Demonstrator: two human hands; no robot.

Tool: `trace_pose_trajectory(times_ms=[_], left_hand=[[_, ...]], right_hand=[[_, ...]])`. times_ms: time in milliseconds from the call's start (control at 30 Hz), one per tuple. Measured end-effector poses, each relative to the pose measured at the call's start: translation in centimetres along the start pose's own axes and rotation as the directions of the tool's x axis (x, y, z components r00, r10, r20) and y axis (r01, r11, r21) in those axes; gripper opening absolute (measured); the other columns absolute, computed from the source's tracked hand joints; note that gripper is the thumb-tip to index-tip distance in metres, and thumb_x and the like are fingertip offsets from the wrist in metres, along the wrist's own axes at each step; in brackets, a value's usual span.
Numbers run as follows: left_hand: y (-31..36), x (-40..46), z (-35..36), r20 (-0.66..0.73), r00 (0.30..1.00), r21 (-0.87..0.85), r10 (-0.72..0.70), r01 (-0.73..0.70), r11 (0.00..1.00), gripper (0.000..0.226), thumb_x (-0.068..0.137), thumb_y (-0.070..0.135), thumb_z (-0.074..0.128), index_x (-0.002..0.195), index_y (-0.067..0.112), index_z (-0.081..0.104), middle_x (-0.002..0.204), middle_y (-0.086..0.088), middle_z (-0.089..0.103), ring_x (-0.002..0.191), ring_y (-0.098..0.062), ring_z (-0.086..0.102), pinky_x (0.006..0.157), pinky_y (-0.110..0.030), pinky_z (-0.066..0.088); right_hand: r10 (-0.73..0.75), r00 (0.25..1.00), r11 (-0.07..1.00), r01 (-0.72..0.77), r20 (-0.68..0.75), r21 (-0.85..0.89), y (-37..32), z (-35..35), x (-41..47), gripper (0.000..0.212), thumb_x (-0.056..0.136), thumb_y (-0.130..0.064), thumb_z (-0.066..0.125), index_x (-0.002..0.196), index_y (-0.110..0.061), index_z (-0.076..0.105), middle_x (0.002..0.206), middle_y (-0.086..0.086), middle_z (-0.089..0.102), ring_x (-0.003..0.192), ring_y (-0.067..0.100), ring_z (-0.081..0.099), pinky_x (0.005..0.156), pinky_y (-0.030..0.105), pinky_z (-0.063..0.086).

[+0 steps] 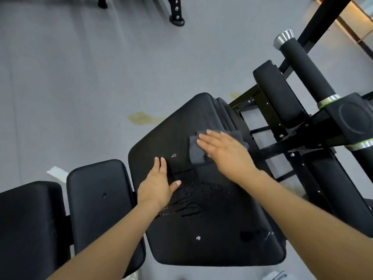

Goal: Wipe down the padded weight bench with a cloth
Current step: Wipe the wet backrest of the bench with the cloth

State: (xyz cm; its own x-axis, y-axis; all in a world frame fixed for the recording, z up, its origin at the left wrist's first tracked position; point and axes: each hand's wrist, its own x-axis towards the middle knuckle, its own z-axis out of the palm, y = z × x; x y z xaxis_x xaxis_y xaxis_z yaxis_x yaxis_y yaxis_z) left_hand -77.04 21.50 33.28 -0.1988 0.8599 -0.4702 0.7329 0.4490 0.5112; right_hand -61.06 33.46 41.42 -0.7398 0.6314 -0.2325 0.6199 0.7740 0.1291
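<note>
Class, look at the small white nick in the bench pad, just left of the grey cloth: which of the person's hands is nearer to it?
Left. The left hand lies flat on the bench pad, fingertips just below-left of the white nick. The right hand presses the grey cloth further right.

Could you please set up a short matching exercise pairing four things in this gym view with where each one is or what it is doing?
Things:
1. right hand
2. left hand
3. grey cloth
4. yellowish stain

Places or states:
A. on the grey floor
B. flat on the bench pad, bare
C. pressing the cloth
D. under a palm

Pairs: 1-C, 2-B, 3-D, 4-A
</note>
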Motion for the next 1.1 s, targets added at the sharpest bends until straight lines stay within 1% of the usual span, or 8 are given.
trace_pose_trajectory(times_ms=[100, 200, 433, 567, 700, 900, 1033, 1100], left_hand=[[-0.2, 0.1, 0.1, -0.003, 1.000, 0.034, 0.016, -0.016, 0.999, 0.082, 0.091, 0.053, 0.045, 0.151, 0.018, 0.001, 0.160, 0.003, -0.005, 0.141, -0.019, 0.029, 0.090, -0.033, 0.050], [-0.3, 0.2, 0.3, -0.007, 1.000, 0.037, 0.026, -0.026, 0.999, 0.083, 0.091, 0.053, 0.044, 0.151, 0.018, 0.000, 0.160, 0.002, -0.005, 0.142, -0.018, 0.028, 0.093, -0.034, 0.050], [0.0, -1.0, 0.4, 0.008, 0.999, 0.050, -0.042, 0.042, 0.998, 0.083, 0.091, 0.052, 0.045, 0.151, 0.016, 0.000, 0.160, -0.001, -0.005, 0.143, -0.023, 0.025, 0.111, -0.043, 0.033], [1.0, -4.3, 2.1, -0.064, 0.998, 0.034, -0.006, 0.008, 0.999, 0.080, 0.092, 0.047, 0.048, 0.150, 0.013, 0.006, 0.160, -0.002, -0.001, 0.141, -0.023, 0.029, 0.111, -0.040, 0.034], [2.0, -7.0, 4.6, -0.078, 0.995, -0.009, 0.057, -0.058, 0.998, 0.077, 0.092, 0.043, 0.050, 0.151, 0.015, 0.008, 0.160, -0.001, 0.000, 0.137, -0.024, 0.037, 0.109, -0.038, 0.036], [2.7, -7.9, 6.4, -0.004, 0.999, -0.075, 0.052, -0.052, 0.996, 0.076, 0.094, 0.040, 0.049, 0.151, 0.023, 0.001, 0.160, 0.005, -0.007, 0.138, -0.026, 0.035, 0.104, -0.039, 0.041], [2.9, -7.6, 6.6, 0.003, 0.999, -0.015, 0.051, -0.051, 0.999, 0.076, 0.095, 0.039, 0.046, 0.151, 0.020, -0.002, 0.159, 0.002, -0.010, 0.135, -0.025, 0.039, 0.099, -0.035, 0.043], [2.9, -7.5, 6.8, -0.001, 0.999, -0.004, 0.048, -0.048, 0.999, 0.076, 0.096, 0.038, 0.045, 0.151, 0.020, -0.004, 0.159, 0.002, -0.012, 0.137, -0.023, 0.036, 0.095, -0.033, 0.043]], right_hand=[[0.096, 0.994, 0.995, -0.095, -0.047, 0.028, 0.8, -1.3, 6.1, 0.048, 0.097, -0.014, 0.041, 0.144, -0.015, 0.031, 0.154, 0.002, 0.026, 0.144, 0.019, 0.014, 0.116, 0.034, 0.009], [0.127, 0.988, 0.992, -0.127, -0.086, 0.008, 0.7, -1.4, 8.9, 0.049, 0.099, -0.018, 0.038, 0.146, -0.015, 0.026, 0.156, 0.001, 0.022, 0.145, 0.019, 0.011, 0.116, 0.034, 0.007], [0.025, 1.000, 1.000, -0.025, 0.004, 0.008, -1.2, -0.1, 0.5, 0.055, 0.097, -0.018, 0.034, 0.149, -0.019, 0.016, 0.158, -0.003, 0.012, 0.145, 0.014, 0.007, 0.117, 0.030, -0.001], [0.022, 0.999, 0.998, -0.024, 0.031, 0.055, -2.0, 0.5, -4.3, 0.055, 0.097, -0.017, 0.034, 0.148, -0.023, 0.018, 0.158, -0.005, 0.012, 0.145, 0.011, 0.007, 0.117, 0.029, -0.002], [0.055, 0.998, 0.992, -0.056, 0.010, 0.112, -3.0, 1.9, -10.0, 0.056, 0.093, -0.011, 0.042, 0.146, -0.021, 0.028, 0.155, -0.004, 0.021, 0.144, 0.012, 0.015, 0.114, 0.026, -0.003], [0.060, 0.998, 0.992, -0.058, -0.014, 0.116, -3.6, 3.5, -15.5, 0.058, 0.073, -0.005, 0.069, 0.128, -0.018, 0.056, 0.136, 0.001, 0.055, 0.128, 0.019, 0.049, 0.108, 0.036, 0.026], [0.026, 0.999, 0.992, -0.020, -0.048, 0.125, -2.2, 1.8, -9.0, 0.052, 0.093, -0.012, 0.048, 0.142, -0.020, 0.037, 0.152, -0.001, 0.031, 0.143, 0.015, 0.021, 0.115, 0.028, 0.006], [0.072, 0.996, 0.992, -0.066, -0.050, 0.107, -1.9, 1.1, -5.5, 0.051, 0.095, -0.015, 0.044, 0.144, -0.020, 0.031, 0.155, -0.001, 0.025, 0.144, 0.016, 0.016, 0.116, 0.030, 0.006]])
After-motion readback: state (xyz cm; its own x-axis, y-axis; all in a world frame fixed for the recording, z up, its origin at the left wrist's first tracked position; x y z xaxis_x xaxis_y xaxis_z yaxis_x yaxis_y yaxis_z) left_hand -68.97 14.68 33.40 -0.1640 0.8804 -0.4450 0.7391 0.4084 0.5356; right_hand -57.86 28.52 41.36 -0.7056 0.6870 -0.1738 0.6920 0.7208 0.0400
